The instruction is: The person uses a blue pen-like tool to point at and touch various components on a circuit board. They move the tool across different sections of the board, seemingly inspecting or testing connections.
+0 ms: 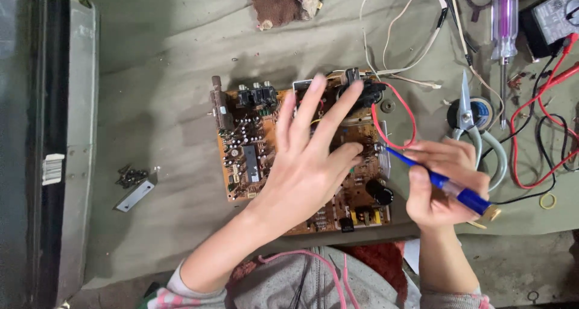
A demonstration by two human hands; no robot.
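Lying on the cloth-covered surface (169, 55), one brown circuit board (253, 158) under both hands; left hand (307, 158) spread open, fingers splayed over its middle; right hand (443, 179) closed around one blue-handled tool (434, 177), tip at the board's right edge; one purple screwdriver (504, 19), one pair of snips (476, 134) beyond

1 white rectangular label w/ dark stripes (52, 168) on the grey casing edge, far left of the left hand (310, 164). No packages, signs or screens clearly visible elsewhere.
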